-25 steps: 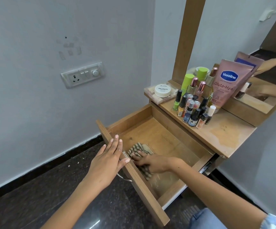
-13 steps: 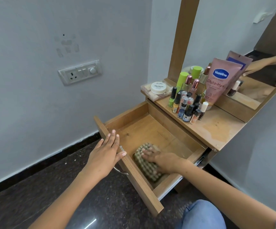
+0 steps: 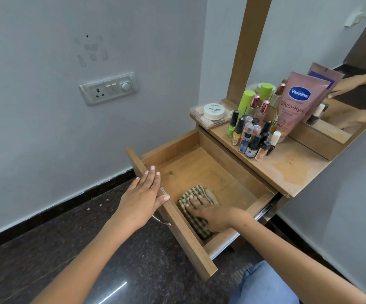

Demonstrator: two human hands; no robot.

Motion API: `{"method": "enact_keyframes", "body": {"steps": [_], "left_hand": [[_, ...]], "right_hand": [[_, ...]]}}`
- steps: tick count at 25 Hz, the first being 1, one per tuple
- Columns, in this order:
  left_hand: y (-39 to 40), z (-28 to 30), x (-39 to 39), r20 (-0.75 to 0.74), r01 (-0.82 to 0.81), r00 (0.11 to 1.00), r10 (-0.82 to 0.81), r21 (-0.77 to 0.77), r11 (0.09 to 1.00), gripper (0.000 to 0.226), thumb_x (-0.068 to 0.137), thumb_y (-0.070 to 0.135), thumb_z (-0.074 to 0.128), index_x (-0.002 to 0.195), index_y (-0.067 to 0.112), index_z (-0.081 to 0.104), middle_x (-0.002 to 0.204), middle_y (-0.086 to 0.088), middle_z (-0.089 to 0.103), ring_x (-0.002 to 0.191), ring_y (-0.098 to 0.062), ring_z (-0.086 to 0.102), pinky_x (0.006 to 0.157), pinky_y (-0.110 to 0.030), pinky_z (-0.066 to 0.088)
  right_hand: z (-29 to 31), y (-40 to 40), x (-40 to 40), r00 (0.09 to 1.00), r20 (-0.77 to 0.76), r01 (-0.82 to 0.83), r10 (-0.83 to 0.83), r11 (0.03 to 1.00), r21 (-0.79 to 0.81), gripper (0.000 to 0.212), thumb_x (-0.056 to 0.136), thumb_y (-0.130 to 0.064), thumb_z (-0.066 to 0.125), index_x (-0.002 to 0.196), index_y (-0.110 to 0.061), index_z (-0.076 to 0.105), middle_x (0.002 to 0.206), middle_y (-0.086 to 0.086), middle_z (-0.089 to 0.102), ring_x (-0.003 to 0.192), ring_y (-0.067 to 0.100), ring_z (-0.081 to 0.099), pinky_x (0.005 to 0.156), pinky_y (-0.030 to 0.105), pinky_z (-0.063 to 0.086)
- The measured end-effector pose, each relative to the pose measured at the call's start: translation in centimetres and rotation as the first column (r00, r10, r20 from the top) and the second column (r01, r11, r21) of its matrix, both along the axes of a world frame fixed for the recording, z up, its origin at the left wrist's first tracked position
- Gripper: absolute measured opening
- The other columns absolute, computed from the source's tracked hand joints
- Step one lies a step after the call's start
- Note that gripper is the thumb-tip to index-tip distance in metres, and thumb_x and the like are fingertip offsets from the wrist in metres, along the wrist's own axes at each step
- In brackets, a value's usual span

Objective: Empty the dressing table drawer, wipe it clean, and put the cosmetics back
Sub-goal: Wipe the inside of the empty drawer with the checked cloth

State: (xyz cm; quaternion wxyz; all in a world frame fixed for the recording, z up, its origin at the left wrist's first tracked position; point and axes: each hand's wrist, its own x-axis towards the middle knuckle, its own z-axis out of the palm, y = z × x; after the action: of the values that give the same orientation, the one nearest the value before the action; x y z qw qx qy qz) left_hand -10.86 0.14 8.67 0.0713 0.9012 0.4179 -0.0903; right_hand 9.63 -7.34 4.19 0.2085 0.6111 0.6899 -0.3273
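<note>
Head cam: right hand (image 3: 212,213) lies flat, fingers spread, pressing checked cloth (image 3: 196,207) in drawer (image 3: 201,172) front corner; left hand (image 3: 142,198) open on drawer front. Cloth's soft, light; likely bunches, so press w/ palm.

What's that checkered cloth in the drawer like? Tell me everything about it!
The checkered cloth is soft woven fabric, green and cream checks, crumpled into a loose bunch. It lies on the wooden floor of the open drawer, near the front panel. The right hand presses flat on top of it, fingers spread. Nothing else touches it.
</note>
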Motion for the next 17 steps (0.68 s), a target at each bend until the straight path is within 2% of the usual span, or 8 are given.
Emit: {"method": "enact_keyframes", "body": {"steps": [2,4,8,13,17], "left_hand": [[-0.3,0.6,0.4,-0.005,0.007,1.000,-0.007,-0.029,1.000,0.072,0.097,0.052,0.021,0.149,0.011,-0.007,0.155,-0.011,-0.020,0.145,-0.019,-0.012,0.118,-0.033,0.000],[-1.2,0.9,0.8,-0.002,0.014,1.000,-0.014,-0.053,0.999,0.072,0.097,0.052,0.023,0.149,0.014,-0.009,0.154,-0.013,-0.020,0.145,-0.021,-0.013,0.117,-0.033,-0.001],[-3.2,0.5,1.1,-0.013,0.012,1.000,-0.013,-0.029,1.000,0.072,0.096,0.054,0.021,0.149,0.017,-0.011,0.154,-0.013,-0.022,0.145,-0.021,-0.014,0.117,-0.032,-0.002],[-3.5,0.5,1.0,-0.045,0.009,0.999,-0.009,0.000,1.000,0.072,0.095,0.055,0.018,0.149,0.016,-0.009,0.155,-0.011,-0.021,0.145,-0.019,-0.012,0.117,-0.031,-0.002],[-3.4,0.3,0.8,-0.055,0.028,0.998,-0.027,0.026,0.999,0.075,0.088,0.059,0.009,0.150,0.019,-0.006,0.156,-0.010,-0.017,0.146,-0.019,-0.008,0.117,-0.032,-0.002]], "right_hand": [[-0.3,0.6,-0.5,0.999,-0.021,0.035,-0.035,0.999,0.000,0.082,0.092,0.002,0.042,0.151,-0.020,-0.010,0.157,0.000,-0.023,0.143,0.023,-0.022,0.118,0.051,0.002],[-0.6,1.7,-0.4,0.995,-0.054,0.088,-0.085,0.993,0.076,0.076,0.098,-0.012,0.043,0.151,-0.018,-0.010,0.157,0.001,-0.022,0.144,0.024,-0.022,0.118,0.048,-0.001],[-1.4,5.0,0.6,0.986,-0.082,0.156,-0.143,0.971,0.180,0.067,0.102,-0.039,0.030,0.150,-0.021,-0.013,0.156,0.000,-0.024,0.143,0.026,-0.023,0.117,0.049,-0.004],[-1.1,5.0,3.3,0.937,-0.082,0.349,-0.340,0.909,0.228,0.068,0.102,-0.038,0.030,0.150,-0.021,-0.014,0.157,-0.001,-0.023,0.143,0.025,-0.023,0.116,0.047,-0.006],[-0.5,1.8,4.2,0.885,-0.003,0.459,-0.465,0.872,0.168,0.069,0.103,-0.033,0.031,0.150,-0.013,-0.014,0.158,0.005,-0.022,0.145,0.028,-0.019,0.118,0.044,-0.002]]}}
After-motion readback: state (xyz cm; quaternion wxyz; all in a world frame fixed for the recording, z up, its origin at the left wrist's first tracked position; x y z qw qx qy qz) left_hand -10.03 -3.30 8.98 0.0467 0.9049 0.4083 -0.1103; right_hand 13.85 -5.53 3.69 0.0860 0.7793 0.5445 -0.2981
